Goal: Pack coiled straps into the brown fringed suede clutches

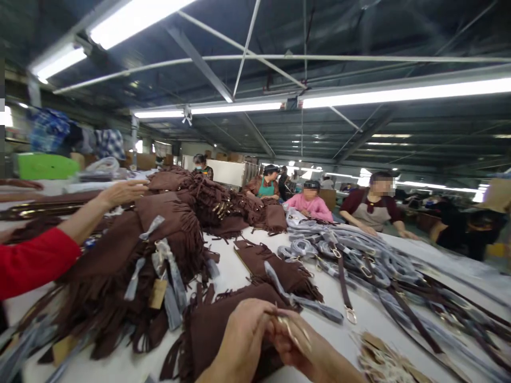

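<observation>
My left hand (pixel 244 336) and my right hand (pixel 305 348) meet at the bottom centre, fingers curled in and fingertips together. A shiny pale-gold patch shows at my right fingers; I cannot make out what it is or what the fingers hold. Directly beneath lies a brown fringed piece that looks like a bag (pixel 215 319), partly hidden by my hands. Just beyond it, another brown fringed bag (pixel 275 266) has a grey-wrapped strip (pixel 311 304) lying across its edge.
A tall heap of brown fringed bags (pixel 159 229) fills the left, with a cardboard tag (pixel 158 293). A co-worker's red-sleeved arm (pixel 43 260) reaches over it. Wrapped straps with metal buckles (pixel 351 316) spread right, beside paper scraps (pixel 383 356). Several people work across the white table (pixel 223 260).
</observation>
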### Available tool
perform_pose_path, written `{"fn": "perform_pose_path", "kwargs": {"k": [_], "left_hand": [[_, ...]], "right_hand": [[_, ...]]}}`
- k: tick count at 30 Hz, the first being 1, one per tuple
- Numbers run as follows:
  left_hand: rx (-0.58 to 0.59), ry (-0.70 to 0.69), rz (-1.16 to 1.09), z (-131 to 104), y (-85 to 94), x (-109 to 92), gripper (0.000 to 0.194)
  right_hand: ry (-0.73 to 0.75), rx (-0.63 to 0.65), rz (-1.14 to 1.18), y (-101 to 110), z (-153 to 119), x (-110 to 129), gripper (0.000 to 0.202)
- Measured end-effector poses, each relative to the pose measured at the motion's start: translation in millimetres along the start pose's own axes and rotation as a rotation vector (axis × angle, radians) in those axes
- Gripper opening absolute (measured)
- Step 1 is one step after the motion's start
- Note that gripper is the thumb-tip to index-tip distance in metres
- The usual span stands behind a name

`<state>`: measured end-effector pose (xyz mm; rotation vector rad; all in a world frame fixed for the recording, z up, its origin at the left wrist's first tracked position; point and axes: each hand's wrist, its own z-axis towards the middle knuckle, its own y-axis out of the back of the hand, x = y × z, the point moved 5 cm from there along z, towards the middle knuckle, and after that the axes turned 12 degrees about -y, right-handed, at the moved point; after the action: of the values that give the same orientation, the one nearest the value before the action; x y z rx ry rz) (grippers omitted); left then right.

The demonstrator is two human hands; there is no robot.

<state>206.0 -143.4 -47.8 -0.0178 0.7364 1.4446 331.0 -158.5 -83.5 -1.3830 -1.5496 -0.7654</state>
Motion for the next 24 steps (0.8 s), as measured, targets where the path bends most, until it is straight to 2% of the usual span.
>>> {"fn": "perform_pose_path", "kwargs": {"k": [2,3,5,7,11,15,19,24], "left_hand": [[-0.119,0.313,-0.227,-3.0,3.8,28.6,0.034],[-0.153,0.407,-0.308,-3.8,3.5,38.5,0.033],[-0.183,0.465,-0.392,-2.0,1.5,49.2,0.03],[-0.191,0.462,-0.422,0.5,-1.7,51.8,0.026],[-0.15,0.456,-0.491,2.9,-10.8,42.7,0.024],[-0.114,0.456,-0.387,2.3,-10.1,31.7,0.03],[-0.125,0.37,-0.222,0.3,-5.2,25.3,0.034],[-0.082,0.087,-0.031,-2.5,-7.0,14.6,0.037]], "right_hand": [[0.01,-0.017,0.038,4.4,-0.7,5.3,0.033],[0.02,-0.011,0.04,6.4,-0.6,8.1,0.037],[0.074,0.013,-0.042,8.2,0.1,14.6,0.045],[0.143,0.007,-0.205,8.2,0.6,20.6,0.054],[0.256,-0.137,-0.524,9.3,-2.6,28.9,0.062],[0.286,-0.262,-0.77,7.9,-11.2,30.5,0.052],[0.217,-0.266,-0.785,-0.6,-17.0,27.0,0.05],[0.216,-0.256,-0.696,-10.3,-17.7,26.9,0.057]]}}
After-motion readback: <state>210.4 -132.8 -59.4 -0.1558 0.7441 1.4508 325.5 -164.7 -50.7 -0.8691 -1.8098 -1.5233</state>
